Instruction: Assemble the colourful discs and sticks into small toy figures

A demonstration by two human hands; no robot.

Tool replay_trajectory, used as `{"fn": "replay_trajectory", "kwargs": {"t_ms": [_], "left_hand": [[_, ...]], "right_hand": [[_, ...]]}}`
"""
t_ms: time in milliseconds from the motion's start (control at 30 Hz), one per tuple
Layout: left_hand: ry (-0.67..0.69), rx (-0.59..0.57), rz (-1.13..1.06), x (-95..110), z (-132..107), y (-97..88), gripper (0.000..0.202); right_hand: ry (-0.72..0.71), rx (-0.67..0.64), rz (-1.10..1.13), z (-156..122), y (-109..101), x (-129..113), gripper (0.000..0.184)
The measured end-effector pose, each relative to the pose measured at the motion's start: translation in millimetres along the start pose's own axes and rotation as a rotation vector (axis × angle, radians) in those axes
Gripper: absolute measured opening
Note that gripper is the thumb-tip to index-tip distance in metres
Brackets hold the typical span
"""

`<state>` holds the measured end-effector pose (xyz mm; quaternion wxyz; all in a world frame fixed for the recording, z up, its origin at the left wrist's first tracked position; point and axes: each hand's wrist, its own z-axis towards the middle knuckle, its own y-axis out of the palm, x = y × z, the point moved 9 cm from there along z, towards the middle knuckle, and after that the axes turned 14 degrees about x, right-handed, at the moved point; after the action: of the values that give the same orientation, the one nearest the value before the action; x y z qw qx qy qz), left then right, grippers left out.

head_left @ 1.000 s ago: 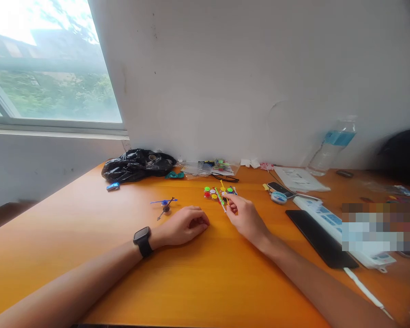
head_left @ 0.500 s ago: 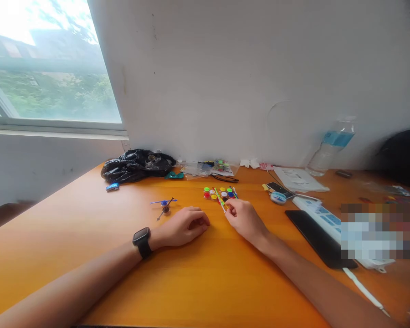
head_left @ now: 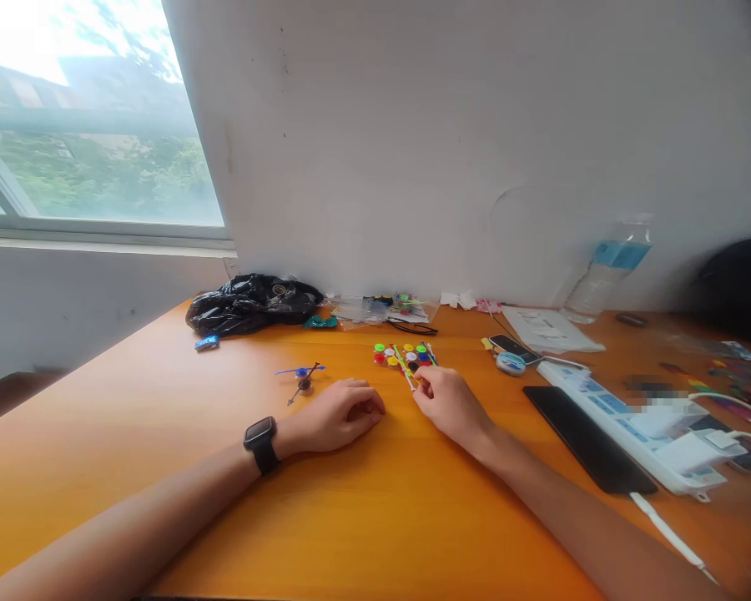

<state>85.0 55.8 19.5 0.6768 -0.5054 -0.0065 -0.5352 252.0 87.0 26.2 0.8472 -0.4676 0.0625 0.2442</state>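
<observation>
Your left hand (head_left: 338, 415) released, right hand (head_left: 451, 409) pinched, hold unclear; coloured pieces (head_left: 401, 361) at left's two o'clock, right's eleven.

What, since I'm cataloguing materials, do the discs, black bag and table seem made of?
Discs: probably glossy plastic, from their bright colours. Black bag: thin, shiny plastic film, by its crumples and highlights. Table: wood or wood-look laminate, satin; faint grain, soft reflections.
</observation>
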Motion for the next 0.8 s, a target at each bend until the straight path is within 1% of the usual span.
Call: {"fn": "replay_trajectory", "kwargs": {"t_ms": [100,233,567,800], "left_hand": [[-0.001,-0.005,0.007,1.4,0.1,-0.5,0.014],[-0.002,-0.006,0.007,3.0,0.0,-1.0,0.014],[0.005,-0.003,0.008,0.2,0.1,1.0,0.013],[-0.003,-0.014,0.017,3.9,0.5,-0.4,0.014]], "right_hand": [[-0.017,-0.009,-0.014,-0.4,0.2,-1.2,0.023],[-0.024,-0.013,-0.008,-2.0,1.6,-1.8,0.022],[-0.062,-0.013,0.000,-3.9,1.4,-5.4,0.023],[-0.088,-0.027,-0.016,-4.1,1.8,-8.3,0.024]]}}
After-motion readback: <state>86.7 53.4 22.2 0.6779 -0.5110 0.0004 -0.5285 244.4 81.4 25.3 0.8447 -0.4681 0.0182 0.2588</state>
